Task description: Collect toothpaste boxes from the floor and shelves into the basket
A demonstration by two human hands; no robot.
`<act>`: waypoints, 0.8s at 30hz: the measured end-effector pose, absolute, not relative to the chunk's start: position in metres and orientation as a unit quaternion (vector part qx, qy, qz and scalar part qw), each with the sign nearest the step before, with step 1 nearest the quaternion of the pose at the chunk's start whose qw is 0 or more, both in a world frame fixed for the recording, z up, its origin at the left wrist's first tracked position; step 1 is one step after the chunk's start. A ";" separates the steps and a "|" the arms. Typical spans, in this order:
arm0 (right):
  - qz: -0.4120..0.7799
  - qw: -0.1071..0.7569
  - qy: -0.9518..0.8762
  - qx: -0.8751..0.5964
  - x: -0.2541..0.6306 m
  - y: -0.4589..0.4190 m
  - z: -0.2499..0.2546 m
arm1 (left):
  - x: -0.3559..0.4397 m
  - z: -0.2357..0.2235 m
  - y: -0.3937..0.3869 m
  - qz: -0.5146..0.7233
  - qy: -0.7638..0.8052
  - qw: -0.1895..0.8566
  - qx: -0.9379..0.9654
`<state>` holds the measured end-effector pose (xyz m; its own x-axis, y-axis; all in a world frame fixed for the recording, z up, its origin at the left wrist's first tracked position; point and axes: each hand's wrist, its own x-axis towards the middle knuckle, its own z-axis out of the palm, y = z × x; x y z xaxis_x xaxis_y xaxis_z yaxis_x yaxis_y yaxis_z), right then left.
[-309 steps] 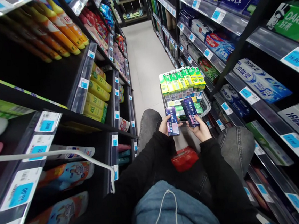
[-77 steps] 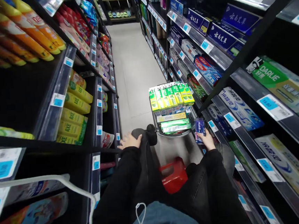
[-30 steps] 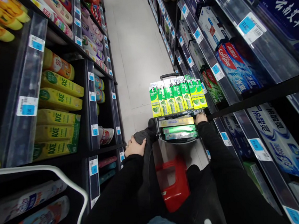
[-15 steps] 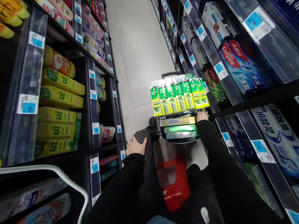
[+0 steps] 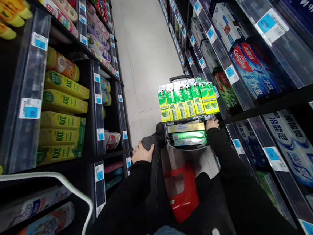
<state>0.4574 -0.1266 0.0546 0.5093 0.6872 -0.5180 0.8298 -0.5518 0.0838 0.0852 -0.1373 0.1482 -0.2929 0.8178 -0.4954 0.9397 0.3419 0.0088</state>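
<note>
My left hand (image 5: 142, 153) rests on my bent knee (image 5: 150, 141), thumb apart and fingers laid over the dark trouser cloth, holding nothing. At the right end of a dark-framed basket (image 5: 189, 148) is my right hand (image 5: 212, 123), its fingers curled by the rim and partly hidden. What they grip, if anything, cannot be made out. Several green and yellow Darlie toothpaste boxes (image 5: 188, 102) stand in a row at the basket's far side. Closer to me in the basket lie a yellow toothpaste box (image 5: 186, 127) and shiny green boxes (image 5: 188, 135).
Shelves flank a narrow aisle floor (image 5: 145, 52). Colgate boxes (image 5: 252, 69) and other toothpaste fill the right shelves. Yellow AXE boxes (image 5: 64, 127) and bottles line the left. A red plastic stool (image 5: 186, 202) is beneath me. A white curved bar (image 5: 69, 187) juts in at lower left.
My right hand has shifted very slightly at the basket's right end. My left hand stays on the knee, and the boxes have not moved.
</note>
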 end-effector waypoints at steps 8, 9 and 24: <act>-0.197 0.125 0.429 0.873 0.456 -0.124 0.056 | 0.086 0.148 -0.137 -0.143 0.792 0.216 0.553; -0.194 0.118 0.429 0.875 0.456 -0.125 0.056 | 0.086 0.148 -0.137 -0.145 0.792 0.214 0.553; -0.255 0.149 0.442 0.847 0.472 -0.122 0.061 | 0.086 0.149 -0.137 -0.144 0.788 0.214 0.559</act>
